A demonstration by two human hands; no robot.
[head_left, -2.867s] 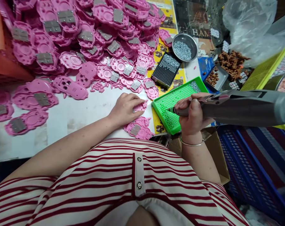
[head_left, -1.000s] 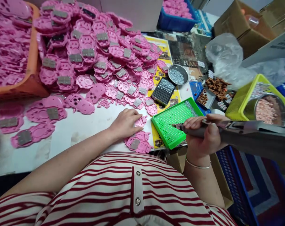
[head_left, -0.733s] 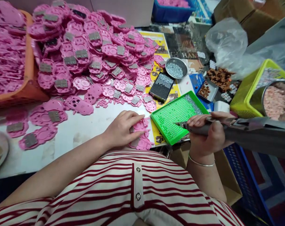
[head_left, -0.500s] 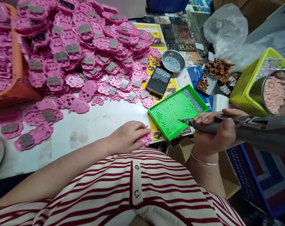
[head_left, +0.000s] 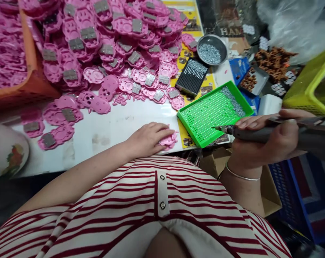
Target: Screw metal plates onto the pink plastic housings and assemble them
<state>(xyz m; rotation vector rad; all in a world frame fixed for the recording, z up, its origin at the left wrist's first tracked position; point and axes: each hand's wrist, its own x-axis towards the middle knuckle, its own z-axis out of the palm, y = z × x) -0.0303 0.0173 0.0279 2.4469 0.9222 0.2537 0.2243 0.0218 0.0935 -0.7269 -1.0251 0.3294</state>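
Note:
My left hand (head_left: 149, 139) rests at the table's near edge, its fingers curled over a pink plastic casing (head_left: 168, 140) that is partly hidden beneath them. In my right hand (head_left: 272, 139) is a grey electric screwdriver (head_left: 255, 134), gripped around its body and pointing left. Its thin bit is over the green perforated screw tray (head_left: 190, 133); whether it touches the tray I cannot tell. Small silver screws (head_left: 233, 101) lie heaped along the tray's far right side, and many of the holes show pale dots.
A large pile of pink casings with metal plates (head_left: 135, 59) covers the back left, beside an orange crate (head_left: 34, 80). Behind the green tray are a black screw tray (head_left: 191, 78) and a metal bowl of screws (head_left: 212, 50). A yellow basket (head_left: 310, 82) stands right, a flowered pot (head_left: 9, 152) left.
The camera view has shifted, bringing the flowered pot further into sight at left. My left hand stays on the casing; the screwdriver's bit remains over the green tray.

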